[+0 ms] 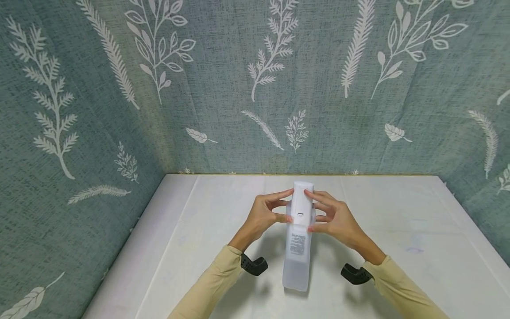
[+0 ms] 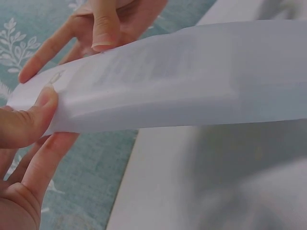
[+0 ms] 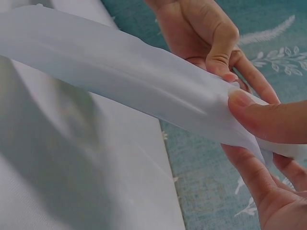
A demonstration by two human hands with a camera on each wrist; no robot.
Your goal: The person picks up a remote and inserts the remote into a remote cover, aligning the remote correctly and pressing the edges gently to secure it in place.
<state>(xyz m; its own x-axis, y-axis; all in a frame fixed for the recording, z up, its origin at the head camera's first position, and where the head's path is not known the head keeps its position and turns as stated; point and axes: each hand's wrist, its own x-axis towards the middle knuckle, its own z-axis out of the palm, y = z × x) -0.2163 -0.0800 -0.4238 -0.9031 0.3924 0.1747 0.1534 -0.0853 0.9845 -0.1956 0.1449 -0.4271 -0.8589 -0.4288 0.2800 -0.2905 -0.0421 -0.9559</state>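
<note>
A long white device [image 1: 302, 199] with a small dark slot on its face stands partly out of a frosted plastic sleeve [image 1: 296, 272]. Small print shows on the sleeve, whose lower part hangs toward me and looks flat. My left hand [image 1: 267, 212] pinches the left edge near the sleeve's mouth, thumb in front and fingers behind. On the opposite edge my right hand [image 1: 334, 216] grips likewise, its index fingertip on the device's face. In the left wrist view, the left thumb [image 2: 41, 112] presses on the sleeve. The right thumb [image 3: 249, 108] does so in the right wrist view.
Beneath the hands lies a white tabletop [image 1: 211, 221], with shadows of the arms and sleeve on it. Green leaf-patterned fabric [image 1: 223, 88] stands behind the table and along both sides. A black wrist mount [image 1: 255, 265] sits on the left wrist, another [image 1: 356, 274] on the right.
</note>
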